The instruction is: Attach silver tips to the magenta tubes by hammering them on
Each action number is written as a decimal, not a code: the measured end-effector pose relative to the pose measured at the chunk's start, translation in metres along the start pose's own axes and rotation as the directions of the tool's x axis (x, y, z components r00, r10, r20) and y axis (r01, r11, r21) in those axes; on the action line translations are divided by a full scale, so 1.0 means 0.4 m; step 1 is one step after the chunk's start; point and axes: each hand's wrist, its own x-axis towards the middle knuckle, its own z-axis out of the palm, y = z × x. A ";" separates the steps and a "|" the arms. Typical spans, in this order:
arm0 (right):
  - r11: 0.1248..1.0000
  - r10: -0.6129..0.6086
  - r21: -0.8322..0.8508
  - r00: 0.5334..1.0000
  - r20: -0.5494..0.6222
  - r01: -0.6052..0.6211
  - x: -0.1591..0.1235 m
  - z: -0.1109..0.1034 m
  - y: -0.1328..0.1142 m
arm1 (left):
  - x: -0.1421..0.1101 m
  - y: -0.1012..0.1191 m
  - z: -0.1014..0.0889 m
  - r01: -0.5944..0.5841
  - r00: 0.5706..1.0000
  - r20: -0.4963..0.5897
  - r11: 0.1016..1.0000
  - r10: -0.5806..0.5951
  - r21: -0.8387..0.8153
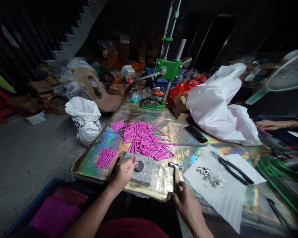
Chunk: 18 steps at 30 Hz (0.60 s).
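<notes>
My left hand point(123, 172) pinches a short pink stick point(134, 159) upright on a grey stone slab point(142, 172), just beside a small dark round die point(139, 166). My right hand point(186, 202) grips the handle of a small hammer point(175, 166), whose metal head hovers right of the slab. A loose heap of pink sticks point(144, 140) lies beyond the slab on the shiny table point(161, 124). A tidier bunch of pink sticks point(106, 157) lies to the left.
White paper point(221, 191) at right carries small metal pieces point(209, 175) and black pliers point(234, 169). A phone point(195, 134), a big white bag point(217, 102) and a green press point(164, 79) stand farther back. Another person's hand point(272, 125) shows at far right. A blue crate point(39, 205) sits lower left.
</notes>
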 end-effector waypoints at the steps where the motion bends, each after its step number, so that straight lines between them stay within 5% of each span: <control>1: 0.997 0.052 0.058 0.999 -0.008 -0.051 0.004 -0.002 0.001 | 0.004 0.004 -0.004 -0.037 0.999 0.032 0.999 0.036 0.027; 5: 0.831 0.250 0.469 0.954 0.165 -0.299 0.016 -0.029 0.002 | 0.014 0.011 -0.011 -0.142 0.982 0.143 0.978 0.121 0.151; 11: 0.558 0.070 0.785 0.958 0.277 -0.268 0.003 -0.093 -0.064 | 0.015 0.014 -0.008 -0.203 0.971 0.178 0.947 0.161 0.248; 15: 0.571 -0.081 0.796 0.950 0.301 -0.203 -0.014 -0.112 -0.135 | 0.018 0.024 -0.010 -0.243 0.964 0.172 0.935 0.203 0.259; 18: 0.696 -0.213 0.716 0.966 0.144 0.046 -0.015 -0.126 -0.175 | 0.018 0.028 -0.011 -0.253 0.963 0.152 0.942 0.223 0.221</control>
